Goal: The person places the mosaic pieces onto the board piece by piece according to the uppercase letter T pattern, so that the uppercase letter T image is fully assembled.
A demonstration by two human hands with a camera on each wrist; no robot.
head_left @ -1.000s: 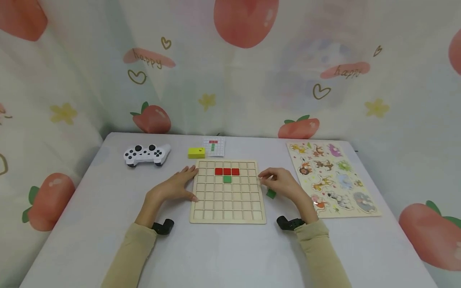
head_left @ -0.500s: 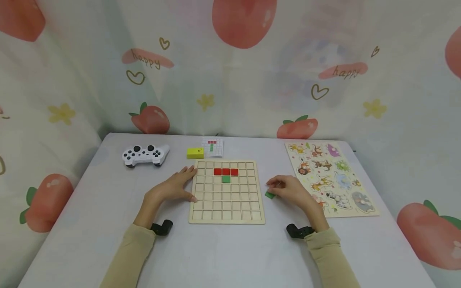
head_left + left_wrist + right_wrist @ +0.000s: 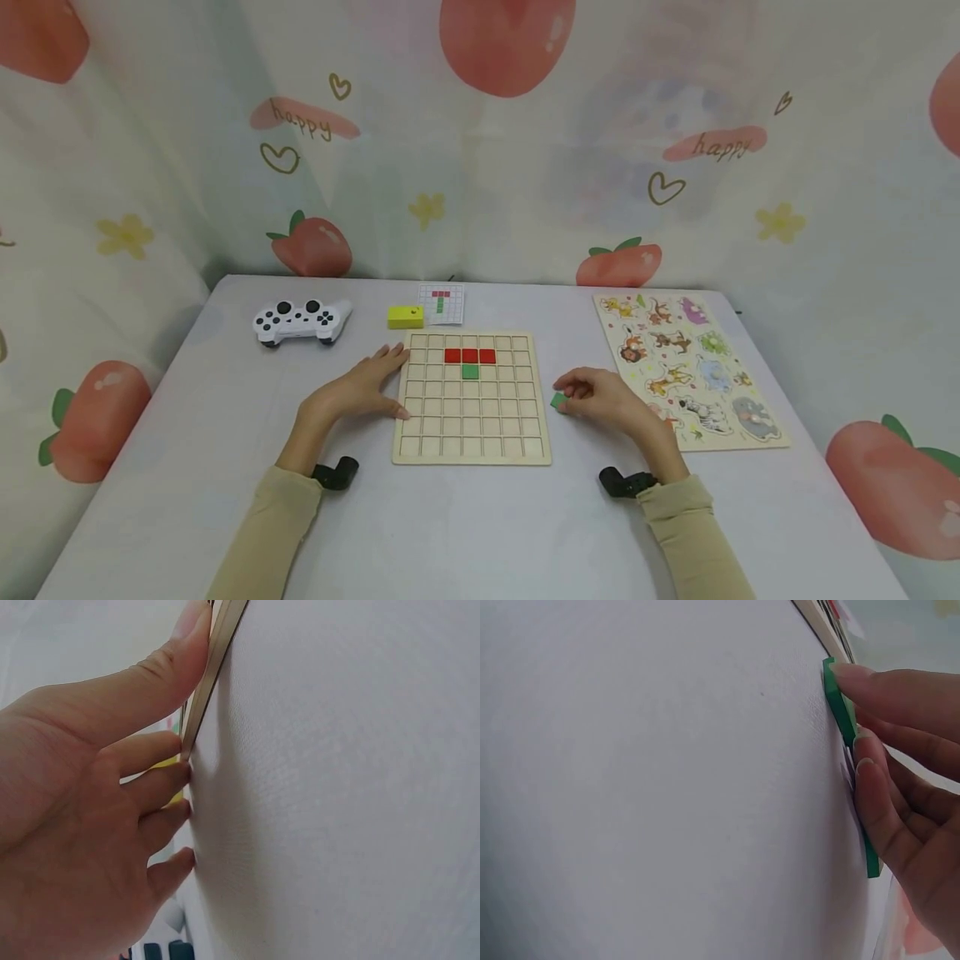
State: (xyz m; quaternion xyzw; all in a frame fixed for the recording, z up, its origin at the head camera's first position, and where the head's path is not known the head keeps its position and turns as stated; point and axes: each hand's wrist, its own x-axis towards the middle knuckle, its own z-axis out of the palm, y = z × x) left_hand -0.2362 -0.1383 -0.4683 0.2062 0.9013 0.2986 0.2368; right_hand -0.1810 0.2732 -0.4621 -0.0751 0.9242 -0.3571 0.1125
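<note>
My left hand (image 3: 362,387) rests at the left edge of a wooden grid board (image 3: 435,427), thumb and fingers spread along it. In the left wrist view, the thumb (image 3: 169,671) lies against the board's side. Three red tiles (image 3: 469,356) sit in a row on the board, with one green tile (image 3: 470,372) below the middle one. Right of the board, my right hand (image 3: 603,397) pinches a tilted green square tile (image 3: 558,401) between thumb and fingertips. The right wrist view shows this tile (image 3: 838,705) and another green tile (image 3: 871,855) under the fingers.
Behind the board lie a yellow block (image 3: 406,317) and a pattern card (image 3: 450,310) printed with a red and green T. A white game controller (image 3: 302,322) is at the back left. An animal puzzle board (image 3: 686,367) lies at the right, close to my right forearm.
My right hand has moved from the board's right edge down and right to the green tile, which it now pinches and tilts. The left hand stays at the board's edge.
</note>
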